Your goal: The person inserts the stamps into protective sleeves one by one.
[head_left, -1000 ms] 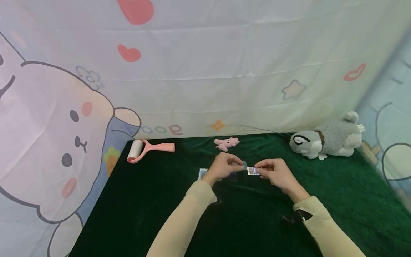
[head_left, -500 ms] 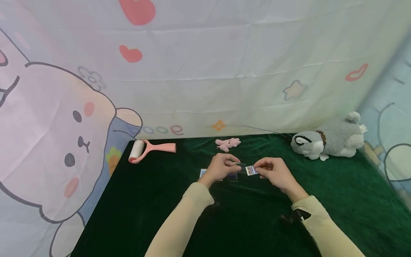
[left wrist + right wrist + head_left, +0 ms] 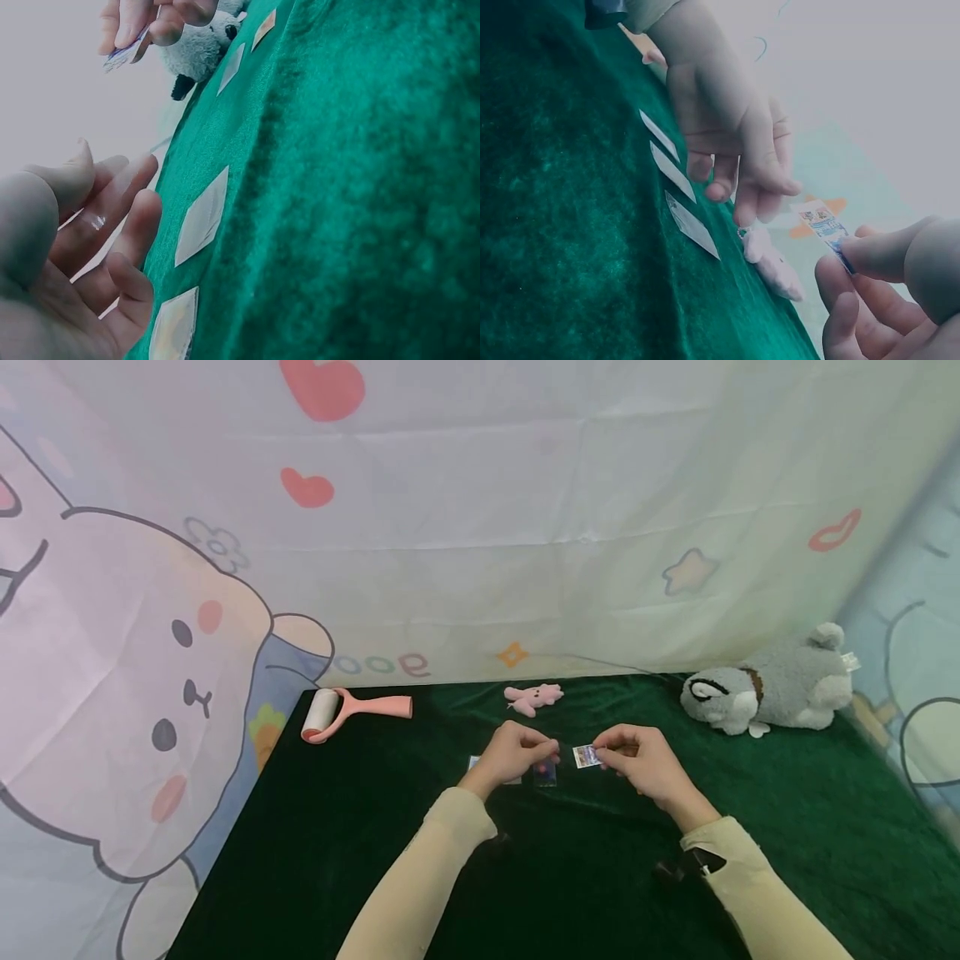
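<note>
Thumb and forefinger of the right hand (image 3: 643,766) (image 3: 889,292) pinch a small printed card (image 3: 586,756) (image 3: 823,225) by its right edge, above the cloth. Left of it, the left hand (image 3: 516,754) (image 3: 82,247) has thumb and fingers together around a clear plastic sleeve, hard to see; a glint shows on its fingers in the left wrist view. The two hands are apart. Beneath the left hand lie flat sleeved cards, one dark blue (image 3: 546,775), others partly covered by the hand. The right wrist view shows three flat pieces (image 3: 693,227) in a row.
A pink-handled lint roller (image 3: 375,704) lies at the back left of the green cloth (image 3: 337,827). A small pink plush (image 3: 534,697) lies behind the hands, a grey plush (image 3: 780,689) at the back right. Two more flat pieces, one orange (image 3: 264,30), lie toward the grey plush.
The clear sleeve in the left hand, visible earlier, is now barely discernible. The left hand has shifted slightly left, and the card in the right hand has moved slightly left and tilted.
</note>
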`<state>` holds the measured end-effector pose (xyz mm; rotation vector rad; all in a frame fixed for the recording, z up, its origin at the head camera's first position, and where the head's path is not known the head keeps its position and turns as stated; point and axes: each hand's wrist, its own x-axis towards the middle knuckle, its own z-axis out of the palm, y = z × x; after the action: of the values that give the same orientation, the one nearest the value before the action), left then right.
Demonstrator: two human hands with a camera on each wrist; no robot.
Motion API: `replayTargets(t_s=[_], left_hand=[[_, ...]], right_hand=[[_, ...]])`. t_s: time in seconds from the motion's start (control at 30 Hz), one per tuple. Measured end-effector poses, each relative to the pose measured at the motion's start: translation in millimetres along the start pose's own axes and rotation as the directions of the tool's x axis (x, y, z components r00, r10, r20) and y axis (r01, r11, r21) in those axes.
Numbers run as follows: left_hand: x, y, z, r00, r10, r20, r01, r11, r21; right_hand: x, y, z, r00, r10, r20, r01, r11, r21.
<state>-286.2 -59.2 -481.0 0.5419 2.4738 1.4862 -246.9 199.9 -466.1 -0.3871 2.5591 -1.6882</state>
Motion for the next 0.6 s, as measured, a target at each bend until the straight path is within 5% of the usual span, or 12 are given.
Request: replayTargets(t_s=[0.6], left_hand=[[-0.8,-7.8,-1.1,1.0,-0.016,-0.025,0.014,0.999,-0.05]], right_hand=[[1.1,3.8,6.4,1.0,-0.007,0.005,0.006,0.998,0.06]])
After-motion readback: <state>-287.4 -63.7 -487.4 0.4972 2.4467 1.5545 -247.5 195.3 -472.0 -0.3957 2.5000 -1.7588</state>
